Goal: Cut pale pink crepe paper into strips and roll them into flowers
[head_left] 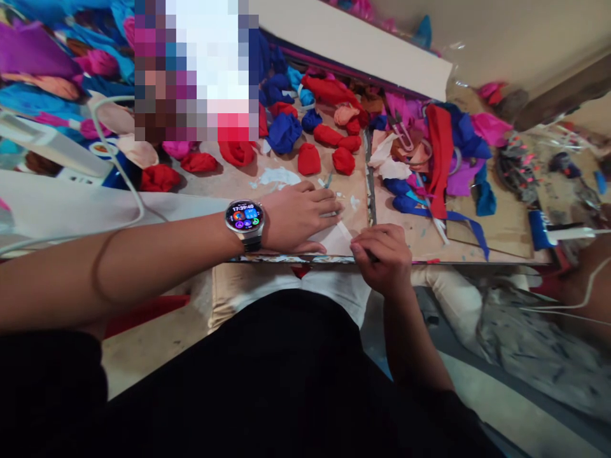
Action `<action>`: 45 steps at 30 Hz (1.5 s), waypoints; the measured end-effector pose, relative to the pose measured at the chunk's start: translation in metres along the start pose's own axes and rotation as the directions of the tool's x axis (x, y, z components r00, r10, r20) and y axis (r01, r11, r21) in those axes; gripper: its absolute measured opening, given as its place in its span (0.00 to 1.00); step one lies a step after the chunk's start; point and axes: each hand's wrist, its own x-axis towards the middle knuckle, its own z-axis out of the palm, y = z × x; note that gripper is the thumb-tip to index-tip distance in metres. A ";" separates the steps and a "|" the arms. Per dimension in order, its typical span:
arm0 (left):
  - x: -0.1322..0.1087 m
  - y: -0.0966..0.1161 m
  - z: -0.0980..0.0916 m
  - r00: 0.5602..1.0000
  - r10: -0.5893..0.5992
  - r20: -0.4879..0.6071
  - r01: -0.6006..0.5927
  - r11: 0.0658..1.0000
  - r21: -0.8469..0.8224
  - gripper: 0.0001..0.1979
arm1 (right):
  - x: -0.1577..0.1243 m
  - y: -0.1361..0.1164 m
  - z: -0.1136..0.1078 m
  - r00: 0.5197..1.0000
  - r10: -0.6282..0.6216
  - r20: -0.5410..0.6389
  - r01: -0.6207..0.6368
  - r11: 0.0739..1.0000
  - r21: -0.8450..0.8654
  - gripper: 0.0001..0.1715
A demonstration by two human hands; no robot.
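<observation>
My left hand, with a watch at its wrist, lies flat and palm down on the worktable near the front edge. Its fingers point right and press on a thin white piece that looks like paper or cloth. At the right end of this piece, my right hand is closed with thumb and fingers pinched on its corner. Part of the white piece is hidden under my left palm. Just beyond my fingers sit a red bundled cloth piece and another red bundle.
Scissors lie among coloured fabric scraps at the right, near a red strip and a blue strip. More red and blue bundles line the back. A white cable loops at the left. Another person's patterned clothing shows at right.
</observation>
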 end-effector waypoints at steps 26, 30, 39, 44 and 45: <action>0.000 -0.002 -0.006 0.997 -0.076 0.002 0.076 0.994 0.080 0.28 | -0.001 -0.003 0.001 0.993 0.088 -0.076 -0.086 0.996 0.027 0.05; 0.001 0.001 -0.008 0.996 -0.083 0.027 0.081 0.993 0.088 0.27 | 0.003 -0.002 0.001 0.973 0.196 -0.120 -0.207 0.974 -0.087 0.05; 0.001 0.002 -0.009 0.997 -0.081 -0.018 0.081 0.995 0.053 0.26 | 0.008 -0.018 0.002 0.954 0.299 -0.038 -0.301 0.946 -0.119 0.08; 0.000 0.003 -0.007 0.992 -0.104 -0.075 0.101 0.994 -0.034 0.28 | 0.013 -0.024 0.005 0.933 0.356 -0.044 -0.359 0.930 -0.074 0.06; 0.001 0.002 -0.006 0.989 -0.112 -0.092 0.106 0.992 -0.063 0.28 | 0.014 -0.025 0.005 0.930 0.363 -0.046 -0.366 0.929 -0.055 0.05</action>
